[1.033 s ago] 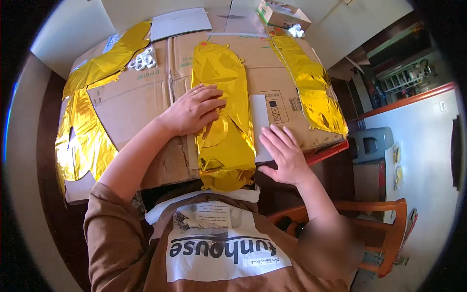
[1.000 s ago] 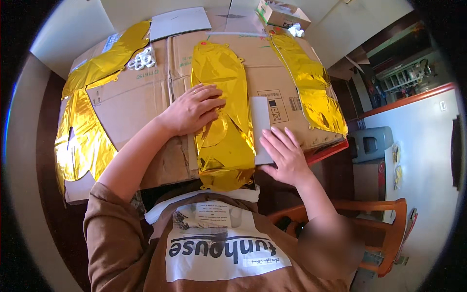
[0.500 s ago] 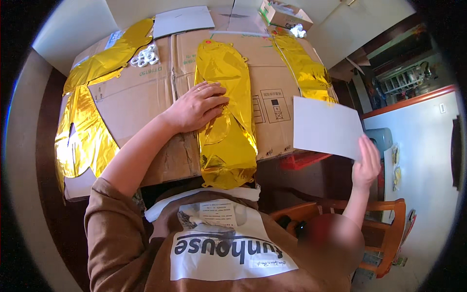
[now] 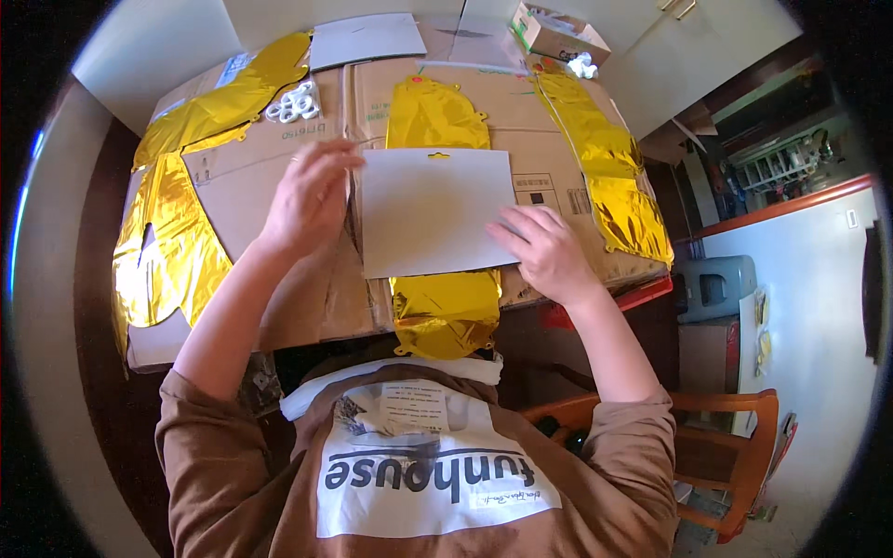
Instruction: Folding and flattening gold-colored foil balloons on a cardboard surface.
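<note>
A white card (image 4: 437, 214) with a small hang-hole at its top edge lies across the middle of a flat gold foil balloon (image 4: 442, 312). The balloon's two ends show above and below it. At the card's right edge is my right hand (image 4: 549, 251), its fingers over the border and gripping it. My left hand (image 4: 312, 200) is lifted just beside the card's left edge, holding nothing, fingers apart and slightly blurred.
Flattened cardboard (image 4: 279, 195) covers the table. More gold foil balloons lie at left (image 4: 172, 242) and right (image 4: 614, 177). Toward the back are white rings in a bag (image 4: 295, 102), a white sheet (image 4: 367, 39), an open box (image 4: 558, 33) and crumpled white tissue (image 4: 582, 65). A wooden chair (image 4: 753, 456) stands at right.
My right hand has brought the white card leftward from the table's right side onto the middle balloon. My left hand has come off the balloon and moved left.
</note>
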`<control>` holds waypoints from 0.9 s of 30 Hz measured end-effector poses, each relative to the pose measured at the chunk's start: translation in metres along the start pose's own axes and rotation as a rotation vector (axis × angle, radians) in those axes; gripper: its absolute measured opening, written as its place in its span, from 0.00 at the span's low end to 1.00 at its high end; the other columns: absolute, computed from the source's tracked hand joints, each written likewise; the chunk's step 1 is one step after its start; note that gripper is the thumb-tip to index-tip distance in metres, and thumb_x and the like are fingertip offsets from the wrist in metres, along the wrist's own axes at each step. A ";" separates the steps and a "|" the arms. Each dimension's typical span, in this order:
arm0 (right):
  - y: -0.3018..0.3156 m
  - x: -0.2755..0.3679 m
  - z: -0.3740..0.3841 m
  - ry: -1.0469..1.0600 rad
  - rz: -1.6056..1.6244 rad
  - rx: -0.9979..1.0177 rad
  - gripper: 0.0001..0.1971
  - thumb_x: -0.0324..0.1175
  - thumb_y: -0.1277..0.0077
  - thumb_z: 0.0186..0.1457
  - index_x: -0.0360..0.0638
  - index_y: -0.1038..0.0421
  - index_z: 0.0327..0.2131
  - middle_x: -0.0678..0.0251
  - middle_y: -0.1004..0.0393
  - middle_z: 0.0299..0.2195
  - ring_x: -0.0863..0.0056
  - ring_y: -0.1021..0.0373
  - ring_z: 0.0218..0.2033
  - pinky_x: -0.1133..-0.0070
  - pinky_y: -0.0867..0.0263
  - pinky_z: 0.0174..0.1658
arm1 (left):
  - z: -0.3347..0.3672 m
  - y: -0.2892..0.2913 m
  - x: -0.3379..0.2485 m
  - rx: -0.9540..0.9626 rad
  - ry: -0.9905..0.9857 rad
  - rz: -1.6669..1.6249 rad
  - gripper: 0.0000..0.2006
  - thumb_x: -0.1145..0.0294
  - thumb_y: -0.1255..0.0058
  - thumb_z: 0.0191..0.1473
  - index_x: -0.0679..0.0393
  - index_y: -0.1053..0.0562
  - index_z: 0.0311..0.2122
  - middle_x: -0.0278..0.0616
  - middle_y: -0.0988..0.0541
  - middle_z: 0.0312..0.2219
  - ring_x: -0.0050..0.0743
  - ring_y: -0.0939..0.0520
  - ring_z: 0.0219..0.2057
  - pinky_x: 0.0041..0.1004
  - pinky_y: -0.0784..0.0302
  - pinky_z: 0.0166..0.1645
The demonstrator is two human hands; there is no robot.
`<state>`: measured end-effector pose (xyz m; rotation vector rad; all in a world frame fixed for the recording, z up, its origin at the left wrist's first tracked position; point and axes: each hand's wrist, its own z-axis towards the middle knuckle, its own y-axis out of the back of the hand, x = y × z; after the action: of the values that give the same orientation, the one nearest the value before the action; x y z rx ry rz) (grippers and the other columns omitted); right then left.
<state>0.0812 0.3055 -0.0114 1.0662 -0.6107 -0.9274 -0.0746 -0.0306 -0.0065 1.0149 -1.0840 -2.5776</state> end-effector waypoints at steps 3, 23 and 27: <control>0.005 0.004 0.002 -0.074 0.106 0.002 0.28 0.16 0.50 0.40 0.45 0.21 0.48 0.61 0.22 0.48 0.61 0.28 0.53 0.68 0.29 0.55 | -0.006 0.001 -0.022 0.120 -0.101 0.048 0.14 0.77 0.53 0.59 0.60 0.25 0.50 0.53 0.25 0.52 0.54 0.25 0.56 0.44 0.30 0.61; -0.005 -0.076 0.071 -0.788 0.641 0.283 0.32 0.35 0.36 0.55 0.39 0.36 0.61 0.61 0.23 0.44 0.71 0.26 0.44 0.72 0.29 0.48 | 0.002 -0.009 -0.026 0.176 -0.276 0.084 0.18 0.75 0.46 0.55 0.58 0.26 0.52 0.52 0.28 0.56 0.55 0.30 0.60 0.47 0.35 0.65; 0.004 -0.038 0.054 -0.389 0.158 0.107 0.29 0.42 0.43 0.60 0.45 0.36 0.63 0.52 0.38 0.64 0.56 0.40 0.65 0.62 0.43 0.67 | -0.007 -0.022 -0.019 0.285 -0.272 0.078 0.21 0.71 0.44 0.53 0.59 0.27 0.54 0.53 0.30 0.57 0.56 0.32 0.62 0.48 0.36 0.66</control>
<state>0.0202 0.3138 0.0131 0.9211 -1.0617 -0.9787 -0.0538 -0.0110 -0.0154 0.6655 -1.5611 -2.6018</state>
